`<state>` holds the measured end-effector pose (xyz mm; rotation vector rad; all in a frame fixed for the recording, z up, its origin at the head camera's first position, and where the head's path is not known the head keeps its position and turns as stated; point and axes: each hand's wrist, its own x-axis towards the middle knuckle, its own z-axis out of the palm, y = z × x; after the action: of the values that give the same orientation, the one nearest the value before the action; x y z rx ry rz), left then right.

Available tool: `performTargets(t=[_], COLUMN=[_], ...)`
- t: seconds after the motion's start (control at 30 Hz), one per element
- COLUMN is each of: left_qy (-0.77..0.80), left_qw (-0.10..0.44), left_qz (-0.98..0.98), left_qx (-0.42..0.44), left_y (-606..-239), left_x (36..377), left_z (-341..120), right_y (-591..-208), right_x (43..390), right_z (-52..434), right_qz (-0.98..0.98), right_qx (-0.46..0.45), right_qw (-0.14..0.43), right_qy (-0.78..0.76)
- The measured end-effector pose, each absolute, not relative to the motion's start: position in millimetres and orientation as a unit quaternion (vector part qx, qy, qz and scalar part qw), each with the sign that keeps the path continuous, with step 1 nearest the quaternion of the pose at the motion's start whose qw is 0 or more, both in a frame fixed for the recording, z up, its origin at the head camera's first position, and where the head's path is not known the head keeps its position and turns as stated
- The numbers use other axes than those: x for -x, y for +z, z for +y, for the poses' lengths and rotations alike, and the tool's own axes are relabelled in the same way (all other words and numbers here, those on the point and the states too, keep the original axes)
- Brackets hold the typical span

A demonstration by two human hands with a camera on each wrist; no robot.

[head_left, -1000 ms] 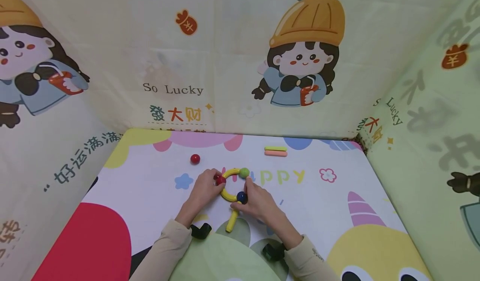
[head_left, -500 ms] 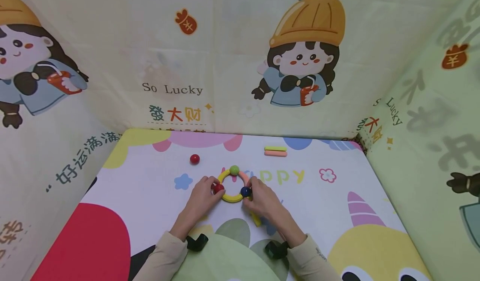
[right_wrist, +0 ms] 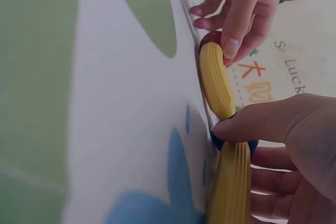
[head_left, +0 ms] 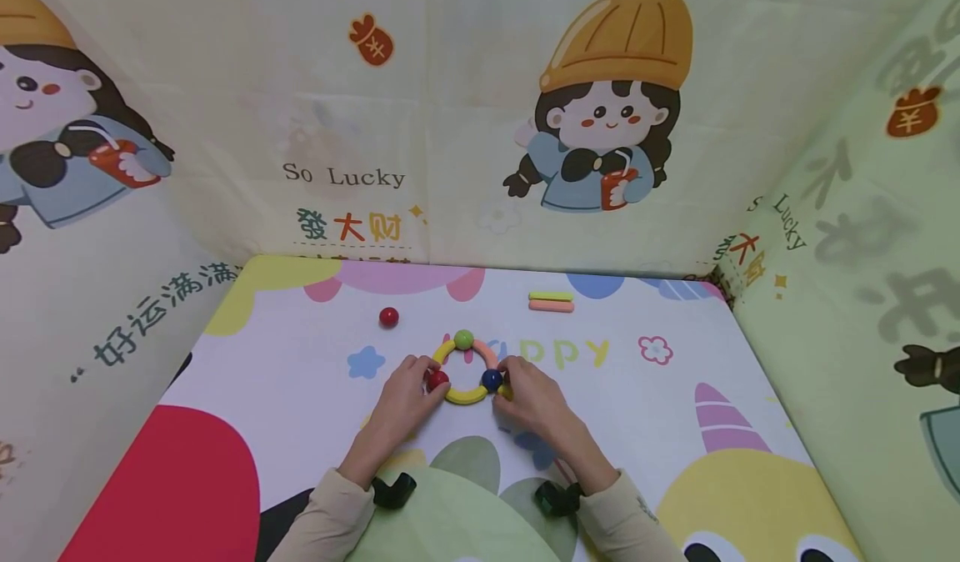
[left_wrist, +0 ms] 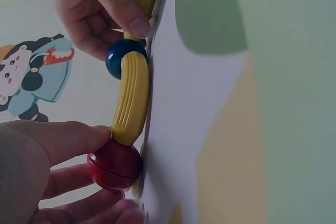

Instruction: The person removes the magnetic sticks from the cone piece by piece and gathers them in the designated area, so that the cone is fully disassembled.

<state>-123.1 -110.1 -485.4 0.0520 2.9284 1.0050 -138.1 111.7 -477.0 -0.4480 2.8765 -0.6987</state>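
Observation:
A small ring of curved sticks lies on the printed mat (head_left: 285,362): yellow arcs (head_left: 465,396), a pink arc (head_left: 486,351), a green ball (head_left: 464,339) at the top, a red ball (head_left: 437,379) on the left and a blue ball (head_left: 491,379) on the right. My left hand (head_left: 429,378) pinches the red ball (left_wrist: 114,163). My right hand (head_left: 501,385) grips the blue ball (left_wrist: 125,59) where a straight yellow stick (right_wrist: 231,187) meets it. The yellow arc (right_wrist: 216,80) spans between the two hands.
A loose red ball (head_left: 388,317) lies behind and left of the ring. A green and a pink stick (head_left: 551,301) lie side by side at the back. Printed cloth walls (head_left: 450,128) close in the back and both sides of the mat.
The open arc has become a closed ring, with the green ball shifted left to the top and a pink arc joined in. The straight yellow stick swung from lower left to under my right hand.

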Motion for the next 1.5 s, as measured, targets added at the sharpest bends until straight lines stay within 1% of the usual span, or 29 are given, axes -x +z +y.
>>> performTargets(t=[0.07,0.27,0.37,0.6,0.87,1.07,1.5], left_qy=[0.311,0.260,0.254,0.257,0.291,0.294,0.315], left_qw=[0.003,-0.102,-0.122,-0.098,-0.064,-0.053,-0.020], left_qz=[0.950,0.957,0.952,0.944,0.922,0.922,0.924], left_qx=[-0.026,-0.080,-0.119,-0.183,-0.248,-0.246,-0.217], left_y=[-484.8,-484.7,-485.1,-485.7,-489.8,-495.8,-495.6], left_x=[122.1,122.3,122.3,123.0,126.6,128.8,129.4], left_z=[-108.4,-98.3,-90.1,-70.5,-59.3,-56.4,-55.9], right_y=[-478.8,-482.8,-483.7,-487.5,-490.0,-487.5,-491.1], right_x=[137.9,138.1,137.2,135.7,135.6,136.9,140.4], right_z=[113.9,117.3,117.8,119.6,119.4,119.6,126.3], right_qz=[0.959,0.960,0.959,0.959,0.959,0.960,0.956], right_qx=[0.146,0.141,0.140,0.151,0.156,0.160,0.205], right_qw=[0.077,0.083,0.084,0.067,0.055,0.047,-0.036], right_qy=[-0.231,-0.229,-0.230,-0.231,-0.229,-0.225,-0.209])
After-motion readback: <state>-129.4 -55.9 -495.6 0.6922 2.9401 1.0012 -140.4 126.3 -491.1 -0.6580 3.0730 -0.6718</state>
